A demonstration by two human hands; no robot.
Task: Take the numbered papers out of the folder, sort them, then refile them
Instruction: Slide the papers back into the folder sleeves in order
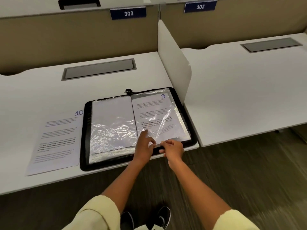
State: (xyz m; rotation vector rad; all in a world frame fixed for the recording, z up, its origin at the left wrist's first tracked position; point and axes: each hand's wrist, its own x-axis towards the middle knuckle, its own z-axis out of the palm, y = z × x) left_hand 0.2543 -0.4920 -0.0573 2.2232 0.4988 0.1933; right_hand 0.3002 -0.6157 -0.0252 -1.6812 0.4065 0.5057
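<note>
Folder (138,128), black-edged, open, centre of frame: 1
Numbered papers: 2, sheet "10" (55,141) at left of folder, sheet "9" (159,117) under plastic on its right-hand page
Hands: 2, left hand (144,145), right hand (172,149), lower centre
Desks: 2, near desk (33,97), neighbouring desk (240,90) at right
Grey inset plates: 2, (98,69), (270,44)
Blue number plaques: 2, "303" (128,13), "302" (200,6), top of frame
White divider panel (172,58): 1
Dark shoes: 2, (127,219), (163,214), bottom centre
</note>
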